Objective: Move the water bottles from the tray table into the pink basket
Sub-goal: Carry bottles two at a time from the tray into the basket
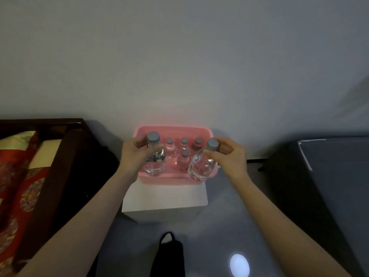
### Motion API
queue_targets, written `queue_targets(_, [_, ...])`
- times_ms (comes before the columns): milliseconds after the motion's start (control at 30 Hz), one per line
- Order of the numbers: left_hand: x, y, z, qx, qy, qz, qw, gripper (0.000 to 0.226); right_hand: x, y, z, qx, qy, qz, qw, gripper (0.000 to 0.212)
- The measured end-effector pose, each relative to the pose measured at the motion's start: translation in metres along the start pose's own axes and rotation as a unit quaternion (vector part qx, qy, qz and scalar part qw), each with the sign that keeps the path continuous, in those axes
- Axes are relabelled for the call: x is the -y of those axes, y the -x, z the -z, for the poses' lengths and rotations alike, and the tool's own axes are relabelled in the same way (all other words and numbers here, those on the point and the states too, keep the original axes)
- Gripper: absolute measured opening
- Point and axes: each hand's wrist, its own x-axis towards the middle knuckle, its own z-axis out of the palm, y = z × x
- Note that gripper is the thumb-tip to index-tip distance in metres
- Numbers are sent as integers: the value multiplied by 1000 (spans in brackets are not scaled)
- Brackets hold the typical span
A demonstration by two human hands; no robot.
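Facing a plain grey wall [179, 56], with a dark-framed bed [40, 166] at the left and a dark block of furniture [329, 186] at the right; too dim to say what kind.

Between them, looking down on a small white tabletop [165, 194], set close to the wall and bare along its near part. On its far part, the pink basket [169, 179], open at the top. Nearer on the floor, a black bag [169, 254].

Grips, with the left hand [132, 154], the left bottle [155, 158] by the neck just under its grey cap, upright, over the basket's near left corner. Pinches, with the right hand [231, 156], the right bottle [201, 166] at its cap, tilted, the bottom hanging over the near right corner and overlapping the front rim. Cannot tell whether either bottom is already down inside.

In the basket, 4 standing bottles [184, 156]: 3 in a back row, 1 just in front of the middle.

Judged as the placing step, both hands loaded over the basket. No bottle seen on the bare tabletop, so probably the last 2 of 6.

Next, by judgement: bring the right bottle upright, lower both into the free near corners, keep clear of the front rim and of the single front bottle, and let go only once the bottoms rest.
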Motion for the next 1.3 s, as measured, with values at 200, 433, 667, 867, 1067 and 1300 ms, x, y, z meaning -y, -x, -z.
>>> queue_targets(200, [49, -73, -5, -6, -16, 32, 999, 46, -45, -69, -61, -11, 3, -23, 1000, 43])
queue_targets(433, [121, -130, -7, -31, -43, 104, 993, 46, -105, -118, -115, 24, 33, -59, 997, 40])
queue_targets(667, [158, -154, -17, -16, -51, 125, 991, 40, -134, -140, -143, 38, 64, -50, 996, 36])
queue_targets(867, [183, -163, -22, -49, -133, 91, 986, 41, -159, -145, -165, 78, 117, -14, 990, 32])
queue_targets(1067, [201, -172, -23, -42, -128, 112, 985, 44, -180, -144, -180, 97, 182, 0, 979, 26])
queue_targets(1300, [221, -179, -25, -8, -125, 123, 984, 36, -202, -136, -188, 160, 227, 32, 960, 23])
